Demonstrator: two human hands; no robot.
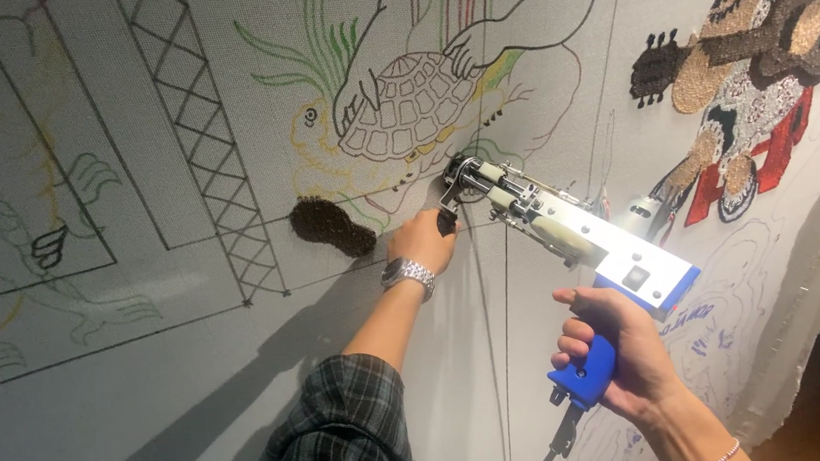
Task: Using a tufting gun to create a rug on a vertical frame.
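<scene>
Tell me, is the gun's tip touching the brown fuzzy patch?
Apart. The head view shows bare cloth between the gun's tip and the brown patch.

The tufting gun's (569,236) needle tip is hidden behind the left hand (423,241); its cord (555,445) is cut off below the right hand's (619,356) grip.

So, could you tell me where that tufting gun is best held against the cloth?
Two-handed: the right hand wraps the blue pistol grip from below at the tufting gun rear, and the left hand takes the front handle near the needle, since the body is long.
</scene>
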